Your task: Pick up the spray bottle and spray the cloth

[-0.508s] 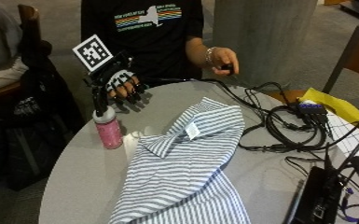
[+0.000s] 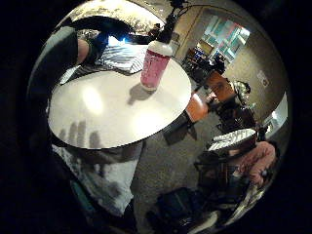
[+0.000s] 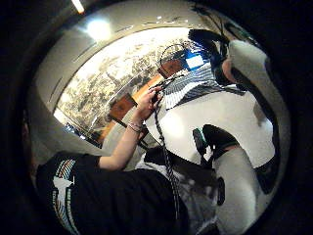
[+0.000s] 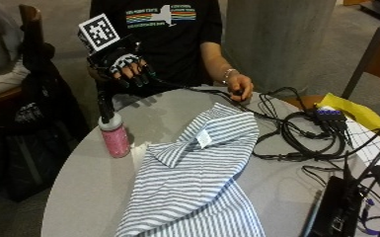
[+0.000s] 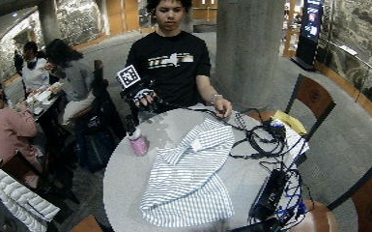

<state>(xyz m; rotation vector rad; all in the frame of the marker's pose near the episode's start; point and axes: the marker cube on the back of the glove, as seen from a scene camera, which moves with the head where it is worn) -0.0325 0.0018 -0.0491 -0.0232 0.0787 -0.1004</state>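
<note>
On the round grey desk (image 4: 84, 197) the striped cloth (image 4: 196, 187) lies crumpled nearest, beside it stands upright the pink spray bottle (image 4: 114, 136) with its black nozzle, and above the far edge hovers the gloved right hand (image 4: 129, 68), fingers relaxed downward, holding nothing.

You have a pink spray bottle (image 4: 114, 136) with a black nozzle standing upright near the table's left edge. Just right of it, a blue-and-white striped cloth (image 4: 196, 177) lies spread out, rumpled, across the middle.
</note>
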